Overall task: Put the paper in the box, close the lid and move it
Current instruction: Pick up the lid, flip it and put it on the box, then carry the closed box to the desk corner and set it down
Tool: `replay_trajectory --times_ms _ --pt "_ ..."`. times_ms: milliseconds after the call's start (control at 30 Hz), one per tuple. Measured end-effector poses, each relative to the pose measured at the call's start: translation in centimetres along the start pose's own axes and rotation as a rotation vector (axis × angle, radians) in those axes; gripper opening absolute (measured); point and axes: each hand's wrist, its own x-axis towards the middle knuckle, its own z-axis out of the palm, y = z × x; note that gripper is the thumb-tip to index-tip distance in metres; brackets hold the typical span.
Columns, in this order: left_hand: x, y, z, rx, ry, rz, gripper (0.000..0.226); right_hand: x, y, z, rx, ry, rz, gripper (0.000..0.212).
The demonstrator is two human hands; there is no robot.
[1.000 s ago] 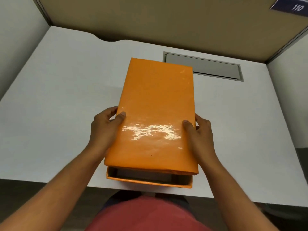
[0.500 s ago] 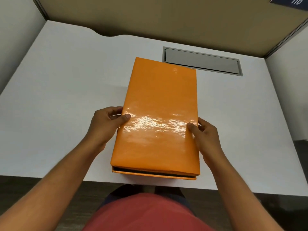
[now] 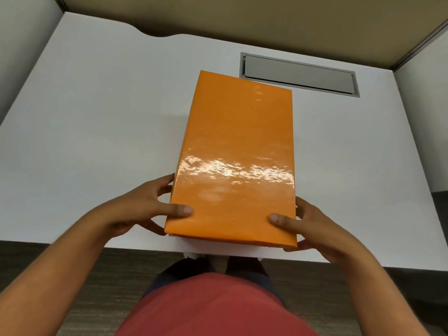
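A glossy orange box (image 3: pixel 236 154) lies lengthwise on the white desk (image 3: pixel 97 117), its near end at the desk's front edge. The lid is down flat over the box, with no gap showing at the near end. My left hand (image 3: pixel 148 207) grips the box's near left corner, thumb on top of the lid and fingers along the side. My right hand (image 3: pixel 312 229) grips the near right corner the same way. The paper is not visible; the inside of the box is hidden by the lid.
A grey metal cable hatch (image 3: pixel 299 73) is set into the desk just behind the box to the right. Partition walls enclose the desk on the left, back and right. Bare desk surface lies to either side of the box.
The lid has come down from a visible gap at the near end to fully shut. Both hands have slid along the box's sides to its near corners.
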Motion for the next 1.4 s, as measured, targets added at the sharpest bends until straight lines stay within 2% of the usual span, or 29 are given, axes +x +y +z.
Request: replay_trajectory --times_ms 133,233,500,567,600,700,767,833,933,1033,1233,1400 --pt "-0.2 -0.6 0.1 0.027 -0.046 0.05 0.109 -0.4 0.1 0.0 -0.075 -0.032 -0.024 0.1" --pt "-0.3 -0.9 0.3 0.072 -0.052 0.082 0.116 -0.4 0.3 0.2 -0.183 -0.019 -0.054 0.116" --pt "0.1 -0.5 -0.2 0.234 -0.024 0.066 0.138 0.4 0.5 -0.3 -0.257 -0.034 -0.069 0.133" --pt "0.4 0.7 -1.0 0.362 0.031 0.049 0.142 0.5 -0.4 -0.8 -0.305 -0.031 -0.053 0.141" --pt "0.9 1.7 -1.5 0.439 0.121 0.063 0.141 0.8 -1.2 -1.3 -0.32 0.017 -0.045 0.143" --pt "3.0 5.9 -2.9 0.655 0.454 0.302 0.114 2.9 -4.9 -2.9 -0.383 0.323 -0.143 0.129" --pt "5.4 9.1 -3.3 0.756 0.577 0.496 0.087 5.2 -8.2 -3.7 -0.487 0.513 -0.341 0.104" --pt "8.2 12.3 -3.3 0.851 0.662 0.572 0.07 8.0 -11.4 -4.3 -0.637 0.616 -0.52 0.081" --pt "11.5 15.9 -3.3 0.983 0.69 0.561 0.063 11.7 -14.9 -5.0 -0.841 0.638 -0.572 0.071" --pt "13.4 16.9 -3.5 1.04 0.661 0.522 0.062 13.7 -16.2 -5.4 -0.931 0.604 -0.571 0.066" --pt "14.9 15.1 -3.5 1.015 0.694 0.507 0.064 15.2 -15.1 -4.9 -0.832 0.603 -0.651 0.06" --pt "14.8 14.8 -2.6 1.01 0.751 0.448 0.065 15.5 -14.7 -4.8 -0.709 0.532 -0.641 0.062"
